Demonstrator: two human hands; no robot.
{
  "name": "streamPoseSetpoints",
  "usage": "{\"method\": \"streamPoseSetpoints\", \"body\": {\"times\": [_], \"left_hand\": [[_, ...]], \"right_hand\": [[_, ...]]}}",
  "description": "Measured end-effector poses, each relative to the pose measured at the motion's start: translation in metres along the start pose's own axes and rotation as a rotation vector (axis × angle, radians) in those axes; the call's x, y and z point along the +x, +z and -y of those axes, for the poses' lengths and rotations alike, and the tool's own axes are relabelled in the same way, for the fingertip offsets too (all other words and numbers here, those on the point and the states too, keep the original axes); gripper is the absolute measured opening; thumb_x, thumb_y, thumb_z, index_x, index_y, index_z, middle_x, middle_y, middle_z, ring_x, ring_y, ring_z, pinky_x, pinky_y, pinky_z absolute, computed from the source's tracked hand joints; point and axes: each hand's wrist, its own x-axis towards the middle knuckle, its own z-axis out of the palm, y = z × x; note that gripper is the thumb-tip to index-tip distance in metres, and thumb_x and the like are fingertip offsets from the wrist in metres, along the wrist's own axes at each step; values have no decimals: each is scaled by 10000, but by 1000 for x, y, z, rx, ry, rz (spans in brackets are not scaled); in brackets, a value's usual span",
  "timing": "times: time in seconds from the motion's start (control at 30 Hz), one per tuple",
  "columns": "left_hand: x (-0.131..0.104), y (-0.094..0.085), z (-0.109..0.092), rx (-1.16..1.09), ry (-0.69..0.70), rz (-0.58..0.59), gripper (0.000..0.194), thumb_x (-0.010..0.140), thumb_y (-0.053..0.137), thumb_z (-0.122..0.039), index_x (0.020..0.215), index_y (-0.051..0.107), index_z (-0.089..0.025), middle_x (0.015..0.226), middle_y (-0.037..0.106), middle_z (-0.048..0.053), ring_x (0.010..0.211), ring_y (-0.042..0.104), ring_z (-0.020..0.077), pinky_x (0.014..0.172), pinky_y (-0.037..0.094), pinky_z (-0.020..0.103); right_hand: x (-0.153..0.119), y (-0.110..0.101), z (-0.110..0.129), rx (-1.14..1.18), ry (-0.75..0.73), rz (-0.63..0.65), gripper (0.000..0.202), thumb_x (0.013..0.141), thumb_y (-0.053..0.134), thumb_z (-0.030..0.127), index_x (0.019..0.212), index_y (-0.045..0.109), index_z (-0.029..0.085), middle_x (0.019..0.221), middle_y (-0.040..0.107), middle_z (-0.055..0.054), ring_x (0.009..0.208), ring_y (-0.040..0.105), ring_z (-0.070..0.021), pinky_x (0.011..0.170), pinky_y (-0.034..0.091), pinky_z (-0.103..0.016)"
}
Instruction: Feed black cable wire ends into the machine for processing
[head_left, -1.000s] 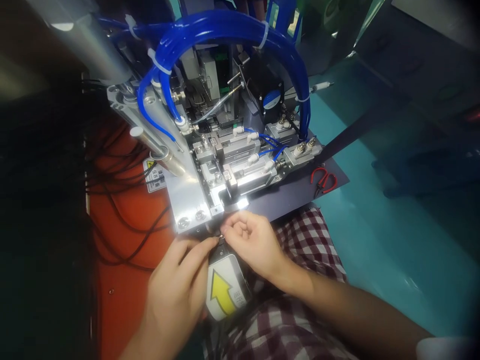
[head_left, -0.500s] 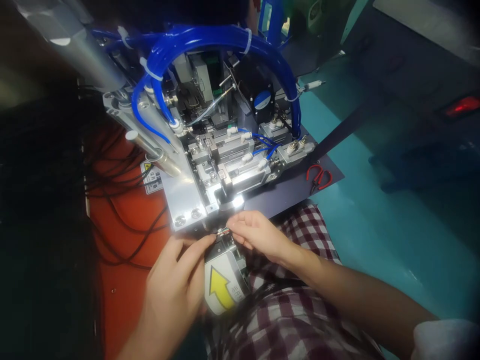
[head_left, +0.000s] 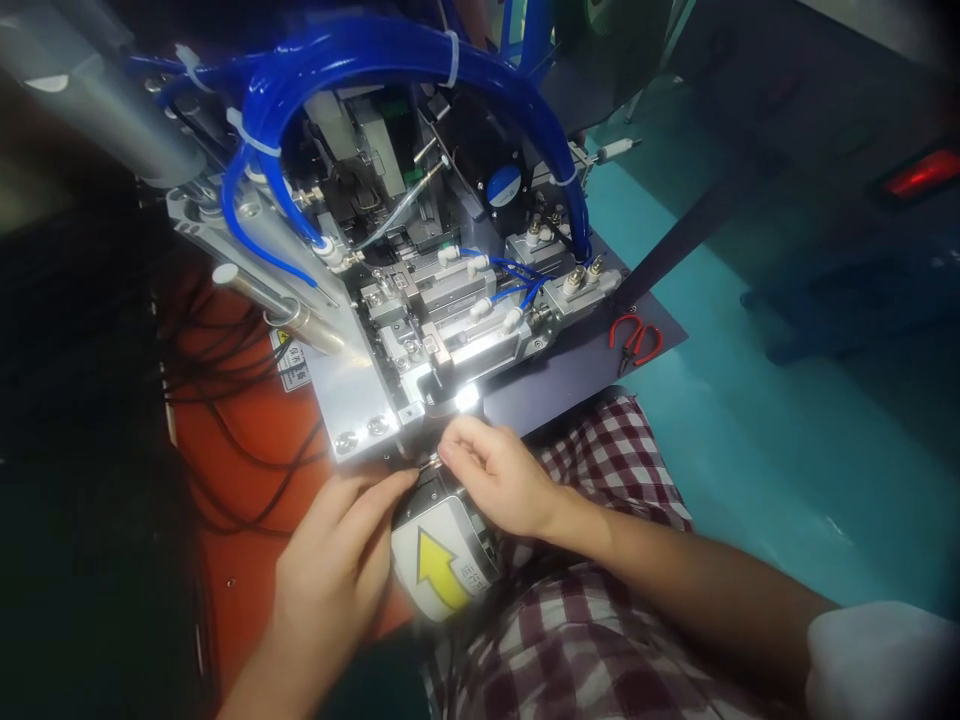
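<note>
My left hand (head_left: 341, 540) rests beside a rounded white housing (head_left: 409, 530) that bears a yellow arrow (head_left: 442, 570). Its thumb and forefinger are closed together at a small metal part of the machine; what lies between them is hidden. Just to the right, my right hand (head_left: 495, 475) makes a pinch above the same spot, and its fingertips cover whatever they grip. A short, thin metallic piece (head_left: 429, 464) shows between the two sets of fingertips, too small to name. Both hands are just in front of the machine's metal plate (head_left: 360, 400).
Behind the hands stand pneumatic cylinders (head_left: 480, 335) with a thick bundle of blue air hoses (head_left: 405, 50) arching over them. Red-handled pliers (head_left: 636, 340) lie on the grey base plate (head_left: 555, 385). Black cables (head_left: 225, 370) cross the orange surface (head_left: 262, 590) at left.
The view has shifted slightly, so the machine sits further left. My right hand has turned a little and its lower fingers are more curled in; both hands stay at the same spot.
</note>
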Motion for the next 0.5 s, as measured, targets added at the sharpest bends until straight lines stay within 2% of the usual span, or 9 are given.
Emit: {"method": "streamPoseSetpoints", "body": {"times": [0.13, 0.23, 0.37, 0.5], "left_hand": [[2, 1, -2, -22, 5, -27, 322, 909, 527, -48, 1157, 635, -222, 999, 639, 29, 903, 652, 143, 843, 510, 238], [4, -3, -5, 45, 33, -19, 288, 914, 502, -65, 1118, 662, -188, 963, 616, 51, 881, 632, 162, 769, 506, 247], [7, -9, -7, 143, 57, 35, 296, 919, 469, -82, 1100, 679, -185, 898, 583, 54, 828, 592, 176, 659, 474, 255], [6, -9, -6, 151, 58, 34, 295, 919, 464, -81, 1105, 663, -192, 905, 591, 46, 838, 600, 164, 658, 469, 234]], "right_hand": [[0, -1, 0, -47, -35, 7, 187, 959, 453, 251, 776, 472, 217, 617, 433, 53, 583, 406, -118, 612, 312, -273], [0, 6, -4, 161, 67, -12, 213, 945, 481, 305, 754, 471, 211, 614, 429, 54, 571, 396, -111, 581, 318, -261], [2, 12, -8, 513, 234, 28, 277, 894, 558, 388, 719, 456, 199, 571, 422, 71, 517, 361, -85, 519, 298, -234], [4, 7, -10, 584, 291, 77, 316, 927, 483, 444, 746, 488, 185, 562, 452, 59, 488, 335, -76, 488, 282, -225]]}}
